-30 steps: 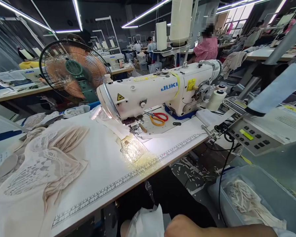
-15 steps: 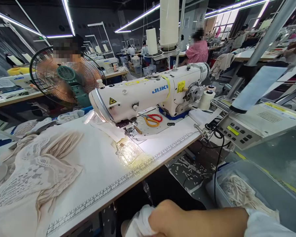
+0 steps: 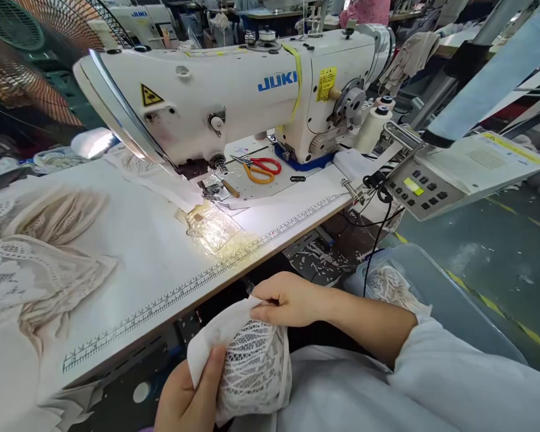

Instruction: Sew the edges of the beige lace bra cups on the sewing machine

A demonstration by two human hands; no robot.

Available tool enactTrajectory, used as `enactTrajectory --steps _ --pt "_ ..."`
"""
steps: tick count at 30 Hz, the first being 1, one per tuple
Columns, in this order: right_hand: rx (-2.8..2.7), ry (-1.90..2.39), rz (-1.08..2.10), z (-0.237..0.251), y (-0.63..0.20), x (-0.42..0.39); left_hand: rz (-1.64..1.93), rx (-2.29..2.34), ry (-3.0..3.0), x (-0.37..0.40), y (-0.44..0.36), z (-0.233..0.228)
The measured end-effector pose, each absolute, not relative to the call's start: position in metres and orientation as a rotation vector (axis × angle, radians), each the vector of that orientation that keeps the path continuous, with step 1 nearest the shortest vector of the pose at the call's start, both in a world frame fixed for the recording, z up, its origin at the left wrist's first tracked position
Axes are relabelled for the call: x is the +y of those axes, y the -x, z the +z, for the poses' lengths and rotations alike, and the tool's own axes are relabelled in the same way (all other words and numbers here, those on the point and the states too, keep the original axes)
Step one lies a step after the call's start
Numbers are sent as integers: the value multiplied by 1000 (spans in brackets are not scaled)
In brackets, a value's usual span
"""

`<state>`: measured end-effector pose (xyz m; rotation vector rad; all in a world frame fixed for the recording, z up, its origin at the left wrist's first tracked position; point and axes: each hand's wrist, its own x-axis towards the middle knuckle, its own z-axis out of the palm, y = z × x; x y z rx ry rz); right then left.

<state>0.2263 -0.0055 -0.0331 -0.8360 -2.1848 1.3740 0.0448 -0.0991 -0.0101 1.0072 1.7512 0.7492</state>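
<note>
In front of my lap I hold a white lace bra (image 3: 252,366), its rounded cup bulging between my hands. My left hand (image 3: 189,390) is closed on its left edge, thumb lying over the smooth white fabric. At the upper edge, my right hand (image 3: 292,299) pinches the cloth between thumb and fingers. Part of the bra is hidden behind my left hand. Just beyond my hands is the white table (image 3: 139,252) with a printed ruler along its front edge. A white sewing machine (image 3: 234,90) stands on it.
Red-and-orange-handled scissors (image 3: 261,170) lie under the machine arm. Pale lace garments (image 3: 49,258) are heaped at the left. A control box (image 3: 468,174) juts out at the right. Below it, a clear plastic bin (image 3: 459,306) holds fabric. A large fan (image 3: 49,66) stands behind.
My view has tilted down. The bra has come up from the bottom edge into full view, and both hands now show on it; earlier mostly my right hand and forearm showed.
</note>
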Motion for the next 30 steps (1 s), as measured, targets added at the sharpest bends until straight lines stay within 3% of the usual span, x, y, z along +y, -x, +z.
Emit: enactTrajectory --steps 6,23,30 --pt "-2303 707 1198 -41 -220 -13 740 1855 -1237 -102 -47 -7" --pt "-2251 796 1187 -56 -209 -16 650 1759 -1335 -90 -45 -14" --pt "-1921 965 1164 -36 -208 8 874 1781 -1034 -82 -51 -15"
